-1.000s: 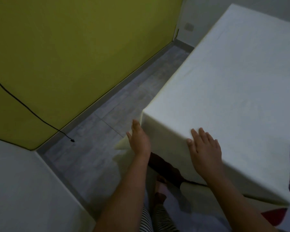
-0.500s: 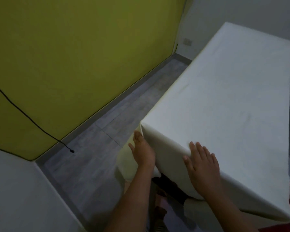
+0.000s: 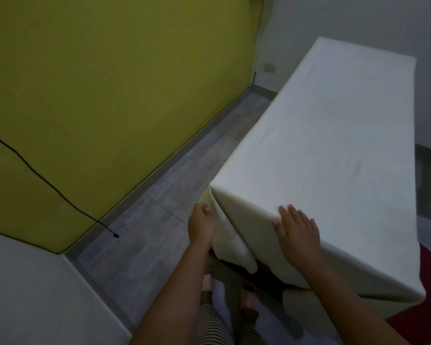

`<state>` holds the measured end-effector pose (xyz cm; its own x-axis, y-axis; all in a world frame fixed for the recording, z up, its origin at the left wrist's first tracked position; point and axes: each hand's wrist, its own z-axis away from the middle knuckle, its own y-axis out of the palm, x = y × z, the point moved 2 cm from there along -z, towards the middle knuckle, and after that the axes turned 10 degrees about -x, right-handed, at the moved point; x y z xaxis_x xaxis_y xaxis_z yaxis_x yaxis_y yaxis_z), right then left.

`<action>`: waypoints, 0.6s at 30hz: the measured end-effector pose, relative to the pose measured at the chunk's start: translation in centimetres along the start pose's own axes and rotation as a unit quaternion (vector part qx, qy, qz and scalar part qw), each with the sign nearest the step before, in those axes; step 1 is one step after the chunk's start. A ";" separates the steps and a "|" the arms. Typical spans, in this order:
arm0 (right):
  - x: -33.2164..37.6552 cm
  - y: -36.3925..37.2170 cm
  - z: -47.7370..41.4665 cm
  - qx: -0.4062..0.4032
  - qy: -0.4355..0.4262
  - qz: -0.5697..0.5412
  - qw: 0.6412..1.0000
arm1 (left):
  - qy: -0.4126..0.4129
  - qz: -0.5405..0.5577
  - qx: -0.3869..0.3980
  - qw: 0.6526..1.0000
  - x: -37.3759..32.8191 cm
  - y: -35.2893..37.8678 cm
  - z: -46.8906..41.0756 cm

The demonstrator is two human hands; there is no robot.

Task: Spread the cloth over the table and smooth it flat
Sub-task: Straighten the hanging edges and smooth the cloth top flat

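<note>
2 hands work the cloth [image 3: 334, 135]: left hand [image 3: 200, 225] pinches its corner fold, fingertips hidden; right hand [image 3: 297, 232] lies spread flat.

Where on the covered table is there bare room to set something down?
Nearly the whole cloth top is free, from the far end to the right hand. Crowded only at the near corner, where the left hand gathers the overhang.

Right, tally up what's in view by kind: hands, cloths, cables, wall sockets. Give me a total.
Hands: 2, the left hand curled at the cloth's corner fold, the right hand flat on the table edge
Cloths: 1, the cream cloth
Cables: 1, the black cable
Wall sockets: 1, the wall socket
Total: 5
</note>
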<state>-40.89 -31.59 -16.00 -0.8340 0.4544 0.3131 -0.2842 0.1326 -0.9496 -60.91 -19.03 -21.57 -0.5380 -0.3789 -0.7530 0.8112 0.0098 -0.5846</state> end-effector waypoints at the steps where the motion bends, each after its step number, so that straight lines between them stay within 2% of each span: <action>1: 0.3 -0.3 -0.1 -0.001 0.009 -0.010 1.000 | 0.002 0.026 0.018 1.000 -0.6 0.0 -0.6; 7: 2.3 -1.7 -0.7 -0.025 0.010 -0.046 0.999 | 0.009 0.015 0.084 0.996 -1.6 -0.2 -1.7; 10: 3.6 -1.6 -0.9 -0.022 -0.001 -0.052 0.998 | -0.004 0.018 0.163 0.986 -1.2 -0.2 -1.0; 12: 4.6 -1.4 -1.1 -0.020 -0.009 -0.053 0.998 | 0.028 -0.031 0.202 0.978 -0.9 -0.6 -0.6; 14: 5.7 -1.3 -1.3 -0.018 -0.019 -0.054 0.998 | 0.071 -0.090 0.194 0.974 -0.7 -1.5 -0.8; 18: 8.1 -1.5 -2.1 -0.021 -0.058 -0.044 0.997 | 0.102 -0.156 0.140 0.972 -0.6 -5.5 -1.8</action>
<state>-46.22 -26.22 -12.02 -0.8563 0.3348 0.3933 -0.3413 0.2046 -0.9174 -65.45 -17.17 -18.47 -0.7794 -0.1316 -0.6125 0.6161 -0.3389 -0.7111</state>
